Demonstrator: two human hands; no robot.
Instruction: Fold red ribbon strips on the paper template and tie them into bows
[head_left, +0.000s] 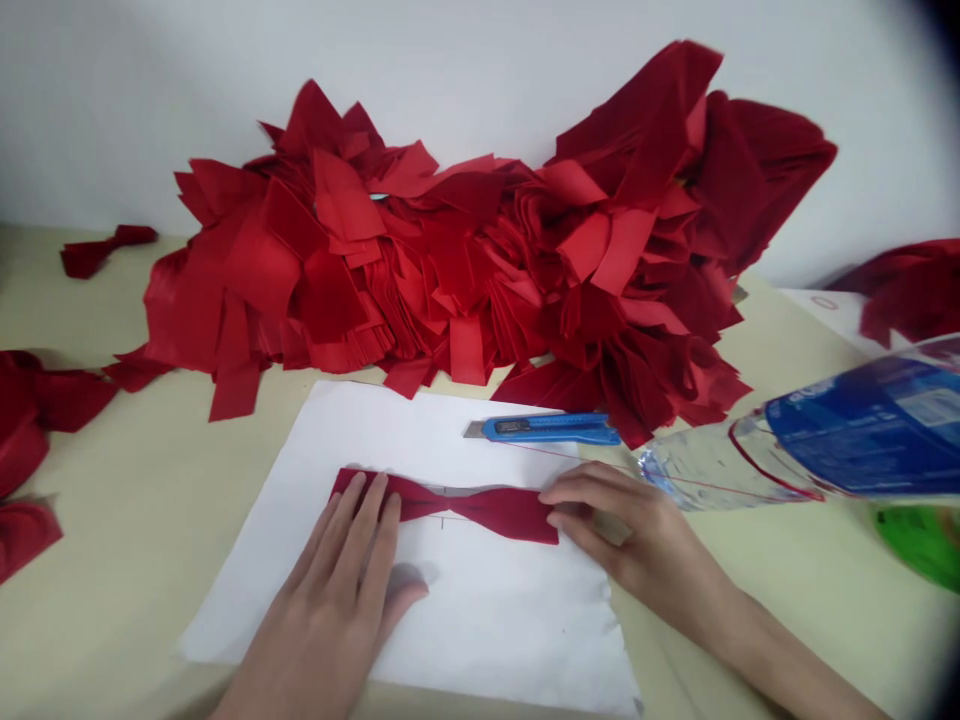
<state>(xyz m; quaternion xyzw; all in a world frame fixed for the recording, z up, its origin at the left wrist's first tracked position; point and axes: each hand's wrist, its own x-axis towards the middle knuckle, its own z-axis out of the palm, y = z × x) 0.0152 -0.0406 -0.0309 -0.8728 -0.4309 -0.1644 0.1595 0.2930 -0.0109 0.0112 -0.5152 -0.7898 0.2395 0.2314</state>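
Observation:
A red fabric strip [480,507], narrowed at its middle like a bow, lies across a white paper sheet [495,630]. My left hand [337,590] rests flat on the strip's left end, with its fingers spread. My right hand [622,530] is at the strip's right end, and its fingers and thumb seem to pinch that edge. Part of the strip's left end is hidden under my left fingers.
A large heap of cut red fabric pieces [450,260] lies against a white wall. A blue box cutter [547,429] lies on the paper's top edge. A plastic bottle [825,440] with a blue label juts in from the right, above a green object [922,545].

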